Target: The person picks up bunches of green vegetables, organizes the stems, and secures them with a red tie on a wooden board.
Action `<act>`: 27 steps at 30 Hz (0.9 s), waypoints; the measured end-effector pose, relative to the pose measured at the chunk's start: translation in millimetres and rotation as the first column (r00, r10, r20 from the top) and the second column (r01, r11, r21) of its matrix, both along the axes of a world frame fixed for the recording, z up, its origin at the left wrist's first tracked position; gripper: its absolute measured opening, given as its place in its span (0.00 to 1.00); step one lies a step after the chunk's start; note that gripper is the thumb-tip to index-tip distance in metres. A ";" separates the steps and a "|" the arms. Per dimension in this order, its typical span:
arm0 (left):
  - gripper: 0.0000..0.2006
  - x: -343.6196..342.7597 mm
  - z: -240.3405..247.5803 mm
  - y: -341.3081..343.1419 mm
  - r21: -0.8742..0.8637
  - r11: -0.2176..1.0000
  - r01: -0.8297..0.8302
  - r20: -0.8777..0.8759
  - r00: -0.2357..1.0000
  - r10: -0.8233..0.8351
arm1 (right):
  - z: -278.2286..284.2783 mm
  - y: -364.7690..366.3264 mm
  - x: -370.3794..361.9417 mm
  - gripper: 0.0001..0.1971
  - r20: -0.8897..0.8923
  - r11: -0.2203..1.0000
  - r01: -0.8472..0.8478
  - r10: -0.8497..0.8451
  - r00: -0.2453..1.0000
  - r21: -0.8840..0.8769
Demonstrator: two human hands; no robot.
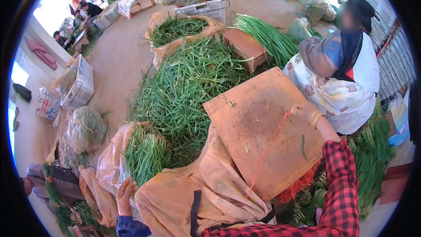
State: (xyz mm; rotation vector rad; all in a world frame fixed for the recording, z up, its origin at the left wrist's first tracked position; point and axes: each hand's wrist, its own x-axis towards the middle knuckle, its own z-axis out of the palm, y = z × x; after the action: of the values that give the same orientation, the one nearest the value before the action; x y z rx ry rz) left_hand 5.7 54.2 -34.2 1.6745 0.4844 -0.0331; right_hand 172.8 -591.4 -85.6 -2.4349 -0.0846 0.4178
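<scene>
My right hand (305, 113), below a red plaid sleeve, is closed at the far right of a worn brown board (250, 127). It pinches a red string (263, 158), which slants across the board toward my lap. A few green scraps lie on the board. To the left of my apron (188, 193), my left hand (126, 195) in a blue cuff is raised, fingers stretched, holding nothing visible. It is beside a pinkish plastic sheet (112, 153) and a bunch of cut green stalks (147, 156). A big loose heap of long green leaves (184, 87) spreads beyond.
Close on the right sits a co-worker (335, 83) in a flowered apron. Bundled greens (372, 162) and red strings (302, 184) lie beside and under the board. A brown box (247, 46), a filled bag (85, 129) and white crates (81, 83) stand around. More people work far off.
</scene>
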 end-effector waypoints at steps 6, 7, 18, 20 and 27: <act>0.21 -40.2 -4.7 -6.7 -0.143 0.982 -0.121 0.021 0.992 0.125 | 9.7 1.8 31.9 0.12 0.142 0.883 0.123 -0.065 0.988 -0.452; 0.21 -46.9 -8.0 -2.2 -0.121 0.987 -0.109 0.041 0.993 0.114 | 12.0 -2.6 33.0 0.13 0.169 0.888 0.146 -0.079 0.982 -0.435; 0.18 -98.1 3.8 14.9 -0.102 0.980 -0.173 0.243 0.950 0.193 | -1.5 -76.4 -17.5 0.11 0.071 0.570 -0.392 0.625 0.778 -0.722; 0.18 -114.2 -1.1 22.2 -0.107 0.974 -0.202 0.271 0.936 0.224 | 22.6 -17.9 -26.8 0.10 -0.198 0.637 -0.572 0.561 0.804 -0.517; 0.19 -133.4 -38.5 24.4 -0.233 0.957 -0.172 0.292 0.927 0.237 | 78.0 38.2 -42.2 0.12 -0.231 0.992 0.121 -0.111 0.966 0.030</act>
State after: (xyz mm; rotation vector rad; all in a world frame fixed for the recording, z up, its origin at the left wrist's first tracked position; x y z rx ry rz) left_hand -127.6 78.6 -72.7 1.3867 0.3947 0.3277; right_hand 130.6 -553.2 -7.7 -2.3167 0.1468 0.6332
